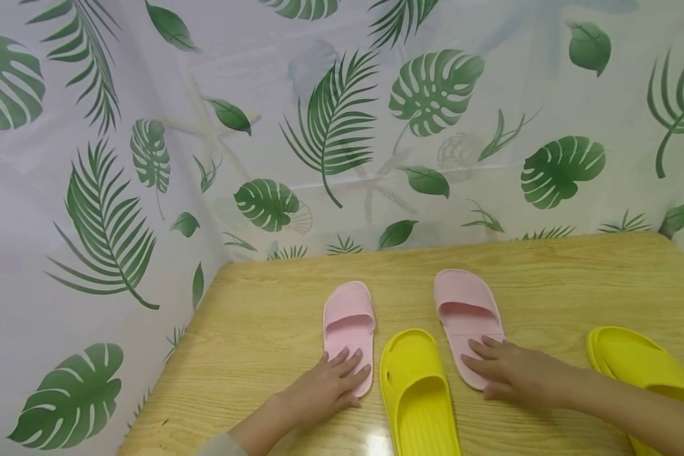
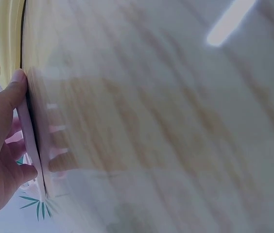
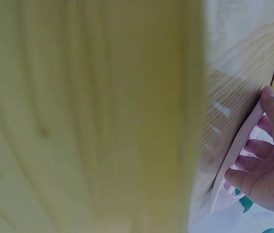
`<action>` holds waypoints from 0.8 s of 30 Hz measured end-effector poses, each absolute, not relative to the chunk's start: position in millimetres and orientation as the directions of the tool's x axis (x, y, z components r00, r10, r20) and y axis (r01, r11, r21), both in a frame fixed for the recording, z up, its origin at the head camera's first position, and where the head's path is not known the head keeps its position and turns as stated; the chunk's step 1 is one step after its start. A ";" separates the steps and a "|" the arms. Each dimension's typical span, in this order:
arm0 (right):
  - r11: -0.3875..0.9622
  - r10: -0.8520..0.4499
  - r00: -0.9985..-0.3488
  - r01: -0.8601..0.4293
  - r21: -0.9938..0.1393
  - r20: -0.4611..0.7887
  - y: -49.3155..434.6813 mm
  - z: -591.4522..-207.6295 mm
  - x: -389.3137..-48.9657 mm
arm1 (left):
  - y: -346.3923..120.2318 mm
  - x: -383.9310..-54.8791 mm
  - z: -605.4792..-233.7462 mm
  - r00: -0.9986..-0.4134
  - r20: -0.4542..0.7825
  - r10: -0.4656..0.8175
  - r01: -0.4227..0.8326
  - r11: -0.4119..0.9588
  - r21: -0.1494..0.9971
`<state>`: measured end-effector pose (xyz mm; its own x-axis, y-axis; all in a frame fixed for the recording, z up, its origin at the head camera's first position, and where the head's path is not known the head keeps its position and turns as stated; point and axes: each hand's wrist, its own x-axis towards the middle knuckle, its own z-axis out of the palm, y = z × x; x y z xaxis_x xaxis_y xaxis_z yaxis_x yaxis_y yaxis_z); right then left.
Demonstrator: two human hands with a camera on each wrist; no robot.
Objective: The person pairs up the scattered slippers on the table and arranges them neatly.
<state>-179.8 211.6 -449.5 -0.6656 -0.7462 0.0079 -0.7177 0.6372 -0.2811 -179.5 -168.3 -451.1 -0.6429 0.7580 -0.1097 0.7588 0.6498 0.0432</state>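
Two pink slippers lie flat on the wooden table with their toes toward the back wall. On the heel part of the left pink slipper rests my left hand, its fingers spread and fairly straight. My right hand lies the same way on the heel of the right pink slipper, which stands slightly farther back. In the left wrist view, the thumb sits at the slipper's edge. The right wrist view shows the fingertips over the pink sole. A yellow slipper lies between the hands.
Another yellow slipper lies at the right, partly behind my right forearm. Wood-grain tabletop extends left of the slippers and behind them. A white leaf-printed cloth covers the walls at the back and left.
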 end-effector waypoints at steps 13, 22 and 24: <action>0.657 -0.730 -0.683 -0.692 -0.300 -0.022 209.7 -447.0 -182.1 | -166.7 -182.8 -451.0 -0.640 -0.095 0.762 0.766 0.643 0.002; 0.648 -0.736 -0.677 -0.695 -0.310 -0.019 207.5 -449.4 -182.7 | -166.4 -182.2 -451.3 -0.643 -0.105 0.758 0.762 0.647 0.005; 0.649 -0.735 -0.678 -0.697 -0.307 -0.016 207.5 -449.5 -182.7 | -166.4 -182.0 -450.9 -0.643 -0.103 0.759 0.762 0.647 0.009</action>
